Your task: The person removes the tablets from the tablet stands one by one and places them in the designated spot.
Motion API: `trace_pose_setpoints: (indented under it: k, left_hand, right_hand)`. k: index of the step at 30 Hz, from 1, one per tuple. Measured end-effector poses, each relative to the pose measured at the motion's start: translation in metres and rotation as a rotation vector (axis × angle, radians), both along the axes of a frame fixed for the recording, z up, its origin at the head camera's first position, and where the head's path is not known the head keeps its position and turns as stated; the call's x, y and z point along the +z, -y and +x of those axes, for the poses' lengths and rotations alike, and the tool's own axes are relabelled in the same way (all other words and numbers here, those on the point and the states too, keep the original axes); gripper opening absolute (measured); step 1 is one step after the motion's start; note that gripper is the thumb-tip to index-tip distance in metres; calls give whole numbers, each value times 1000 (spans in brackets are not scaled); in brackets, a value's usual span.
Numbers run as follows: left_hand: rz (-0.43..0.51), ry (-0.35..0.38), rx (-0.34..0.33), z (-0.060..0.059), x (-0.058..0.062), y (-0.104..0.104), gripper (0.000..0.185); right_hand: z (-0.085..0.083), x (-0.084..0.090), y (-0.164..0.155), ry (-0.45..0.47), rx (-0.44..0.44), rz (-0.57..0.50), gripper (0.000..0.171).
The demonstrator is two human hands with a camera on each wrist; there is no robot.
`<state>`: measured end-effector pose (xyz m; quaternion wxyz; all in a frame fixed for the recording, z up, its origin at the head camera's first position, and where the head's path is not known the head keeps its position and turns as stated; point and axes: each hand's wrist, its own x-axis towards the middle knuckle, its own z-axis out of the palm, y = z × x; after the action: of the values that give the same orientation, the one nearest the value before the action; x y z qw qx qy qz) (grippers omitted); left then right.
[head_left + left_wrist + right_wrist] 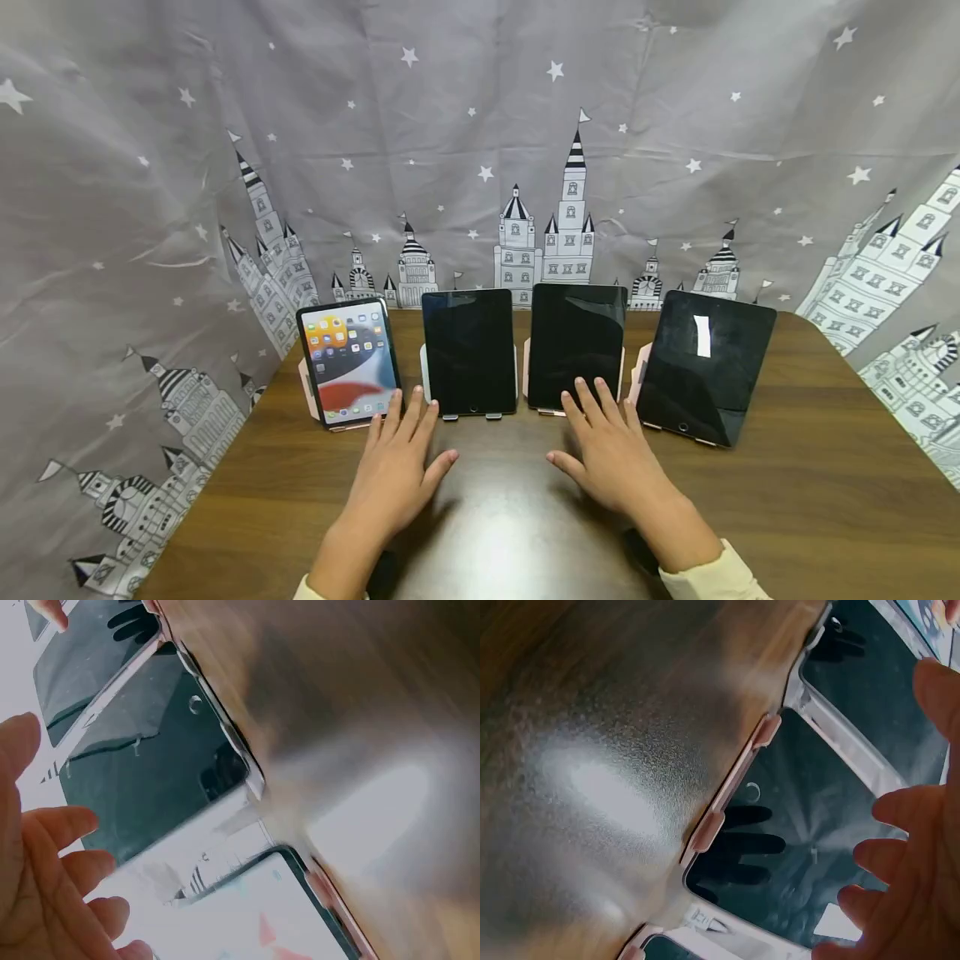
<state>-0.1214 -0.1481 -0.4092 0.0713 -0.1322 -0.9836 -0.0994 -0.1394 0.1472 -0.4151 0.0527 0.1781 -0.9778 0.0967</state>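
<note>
Four tablets stand propped in a row on a brown wooden table [787, 500]. The leftmost tablet [348, 362] is lit and shows a home screen with app icons. The second tablet [468, 352], third tablet [576, 346] and rightmost tablet [705, 367] are dark. My left hand [397, 467] lies flat with straight fingers, its tips close to the gap between the lit and second tablets. My right hand [607, 450] is also flat and spread, fingertips just before the third tablet's lower edge. Neither hand holds anything. In the wrist views, the left hand [45, 885] and right hand [922, 885] show spread fingers beside dark screens.
A grey curtain [480, 150] printed with castles and stars hangs behind and to both sides of the table. Pink stand clips [731, 787] hold the tablets' lower edges. Bare wood with a light glare [495, 542] lies between my forearms.
</note>
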Motion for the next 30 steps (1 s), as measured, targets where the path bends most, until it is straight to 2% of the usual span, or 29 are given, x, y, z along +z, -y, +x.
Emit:
trace_pose_setpoints:
  k: [8, 17, 24, 30]
  left_hand:
    - [101, 10, -29, 6, 1, 38, 69]
    - [217, -9, -44, 8, 1, 58, 61]
    - [265, -100, -31, 0, 7, 73, 58]
    - [319, -262, -55, -9, 5, 87, 53]
  right_hand:
    - [-10, -1, 9, -14, 161, -22, 81]
    - [-32, -1, 24, -163, 350, -32, 74]
    - [-51, 6, 32, -250, 418, -26, 64]
    - [-64, 7, 42, -294, 461, -13, 59]
